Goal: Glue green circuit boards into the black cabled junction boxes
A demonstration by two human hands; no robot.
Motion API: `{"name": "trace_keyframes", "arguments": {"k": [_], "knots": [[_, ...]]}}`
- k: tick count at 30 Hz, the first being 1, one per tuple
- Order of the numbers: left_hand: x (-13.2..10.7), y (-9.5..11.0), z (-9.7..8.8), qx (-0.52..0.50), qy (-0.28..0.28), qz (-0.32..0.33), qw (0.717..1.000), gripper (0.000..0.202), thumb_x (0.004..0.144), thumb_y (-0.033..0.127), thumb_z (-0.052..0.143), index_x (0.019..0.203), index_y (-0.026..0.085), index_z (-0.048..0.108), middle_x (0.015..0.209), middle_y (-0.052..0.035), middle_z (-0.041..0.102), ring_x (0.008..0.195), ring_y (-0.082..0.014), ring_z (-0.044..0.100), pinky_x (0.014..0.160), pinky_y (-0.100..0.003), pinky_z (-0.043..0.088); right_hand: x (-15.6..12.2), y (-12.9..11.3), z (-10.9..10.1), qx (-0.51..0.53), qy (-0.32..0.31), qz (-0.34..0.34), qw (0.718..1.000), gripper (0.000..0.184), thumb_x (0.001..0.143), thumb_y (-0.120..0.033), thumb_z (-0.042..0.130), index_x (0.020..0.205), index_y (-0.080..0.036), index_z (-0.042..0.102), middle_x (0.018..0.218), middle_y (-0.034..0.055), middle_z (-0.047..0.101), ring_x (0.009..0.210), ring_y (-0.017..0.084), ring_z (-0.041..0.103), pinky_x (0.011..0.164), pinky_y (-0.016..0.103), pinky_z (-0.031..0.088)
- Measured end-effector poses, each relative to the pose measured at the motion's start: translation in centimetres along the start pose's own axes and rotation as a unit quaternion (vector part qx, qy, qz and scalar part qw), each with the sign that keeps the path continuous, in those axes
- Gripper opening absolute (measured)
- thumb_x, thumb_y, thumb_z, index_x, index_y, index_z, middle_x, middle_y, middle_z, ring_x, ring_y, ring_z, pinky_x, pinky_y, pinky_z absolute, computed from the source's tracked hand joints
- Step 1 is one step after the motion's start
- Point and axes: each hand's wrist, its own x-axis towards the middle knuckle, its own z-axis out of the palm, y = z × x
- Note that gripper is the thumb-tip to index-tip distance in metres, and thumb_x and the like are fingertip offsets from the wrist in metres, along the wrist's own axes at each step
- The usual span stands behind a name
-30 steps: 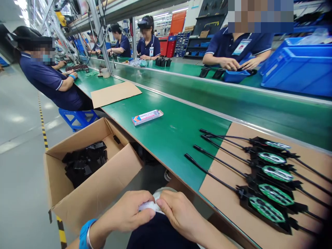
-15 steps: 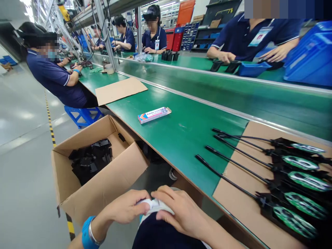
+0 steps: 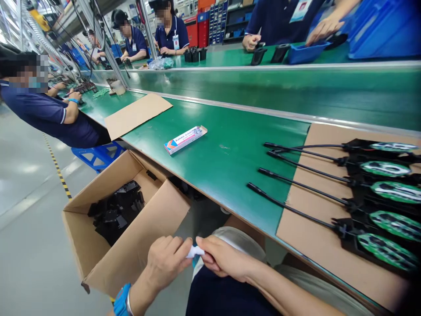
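Over my lap, in front of the bench edge, my left hand (image 3: 168,260) and my right hand (image 3: 226,258) are closed on opposite ends of a small white tube (image 3: 195,251). Only its short middle part shows between the fingers; the ends are hidden. Beyond the hands, a slim printed carton (image 3: 186,139) lies on the green bench (image 3: 230,171), its flap open at the right end. On the right, several black assemblies with green circuit boards (image 3: 391,245) and long black cables rest on a cardboard sheet (image 3: 305,237).
An open cardboard box (image 3: 141,245) holding black plastic parts (image 3: 116,213) stands left of my hands. A flat cardboard piece (image 3: 138,116) lies farther along the bench. Co-workers sit at left and opposite. A blue bin (image 3: 384,33) stands at the far right.
My hands have shifted slightly right and turned. The right hand, earlier spread over the white tube, now wraps round its end. The view has tilted down a little.
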Motion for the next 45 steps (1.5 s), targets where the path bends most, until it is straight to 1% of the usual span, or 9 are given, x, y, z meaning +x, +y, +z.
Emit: {"name": "trace_keyframes", "arguments": {"k": [2,4,6,10,21,31,36,41,45], "knots": [[0.2,-0.3,0.0,-0.014,0.013,-0.015,1.000,0.028,0.097,0.040,0.042,0.106,0.019,0.059,0.067,-0.0005,0.057,0.056,-0.0166,0.048,0.054,-0.032,0.027,-0.2,-0.3,-0.4,-0.101,0.035,-0.105,0.989,0.051,0.094,-0.057,0.033,0.060,-0.019,0.035,0.054,-0.0048,0.034,0.049,0.008,0.025,0.048,0.025,0.018],[0.4,-0.4,0.0,-0.036,0.027,-0.033,0.998,0.023,0.096,0.039,0.047,0.101,0.020,0.059,0.065,0.0006,0.055,0.056,-0.0156,0.050,0.054,-0.030,0.030,-0.4,-0.6,-0.8,-0.204,0.063,-0.201,0.956,0.047,0.097,-0.052,0.032,0.065,-0.018,0.037,0.059,-0.0039,0.037,0.054,0.009,0.029,0.052,0.026,0.021],[0.6,-0.5,0.0,-0.057,0.040,-0.047,0.996,0.021,0.095,0.039,0.049,0.097,0.020,0.059,0.064,0.0014,0.054,0.056,-0.0145,0.051,0.054,-0.028,0.033,-0.4,-0.7,-1.1,-0.244,0.062,-0.240,0.938,0.044,0.099,-0.049,0.026,0.069,-0.018,0.038,0.063,-0.0034,0.039,0.056,0.010,0.032,0.055,0.026,0.024],[0.6,-0.5,-0.1,-0.081,0.060,-0.060,0.993,0.020,0.094,0.038,0.050,0.098,0.020,0.059,0.064,0.0015,0.056,0.054,-0.0137,0.052,0.053,-0.026,0.035,-0.4,-0.6,-1.2,-0.238,0.052,-0.284,0.928,0.039,0.100,-0.047,0.025,0.078,-0.019,0.042,0.072,-0.0019,0.044,0.063,0.011,0.037,0.060,0.025,0.030],[1.0,-0.9,-0.7,-0.072,0.050,-0.045,0.995,0.018,0.092,0.036,0.054,0.096,0.020,0.060,0.062,0.0015,0.054,0.053,-0.0151,0.050,0.051,-0.028,0.034,-0.9,-1.1,-2.1,-0.324,0.080,-0.307,0.891,0.030,0.100,-0.043,0.031,0.087,-0.020,0.045,0.082,-0.0007,0.046,0.067,0.011,0.041,0.061,0.025,0.030],[1.1,-0.9,-0.9,-0.061,0.020,-0.041,0.997,0.020,0.093,0.038,0.050,0.095,0.021,0.061,0.061,0.0025,0.050,0.052,-0.0135,0.048,0.051,-0.028,0.032,-1.4,-2.0,-2.5,-0.473,0.087,-0.283,0.830,0.032,0.100,-0.042,0.030,0.086,-0.019,0.048,0.085,0.0004,0.048,0.062,0.011,0.037,0.056,0.028,0.025],[1.5,-1.1,-1.1,-0.031,-0.012,-0.037,0.999,0.020,0.094,0.037,0.049,0.096,0.021,0.059,0.062,0.0024,0.051,0.053,-0.0141,0.049,0.051,-0.029,0.032,-1.1,-2.0,-2.7,-0.449,0.083,-0.280,0.845,0.032,0.100,-0.041,0.031,0.089,-0.019,0.051,0.086,0.0016,0.050,0.064,0.012,0.041,0.057,0.027,0.027],[1.8,-0.9,-1.3,0.004,-0.047,-0.053,0.998,0.021,0.096,0.035,0.046,0.103,0.020,0.057,0.067,0.0016,0.053,0.057,-0.0153,0.052,0.052,-0.030,0.033,0.2,-1.1,-3.2,-0.329,0.077,-0.287,0.896,0.030,0.099,-0.039,0.034,0.088,-0.019,0.053,0.083,0.0012,0.050,0.069,0.012,0.045,0.063,0.026,0.032],[2.1,-0.5,-1.2,0.061,-0.097,-0.075,0.991,0.018,0.095,0.029,0.047,0.108,0.021,0.056,0.070,0.0014,0.054,0.058,-0.0171,0.054,0.052,-0.031,0.034,1.9,0.1,-3.5,-0.197,0.079,-0.270,0.939,0.035,0.096,-0.046,0.040,0.083,-0.017,0.055,0.079,0.0005,0.050,0.071,0.013,0.044,0.066,0.026,0.032]]}}
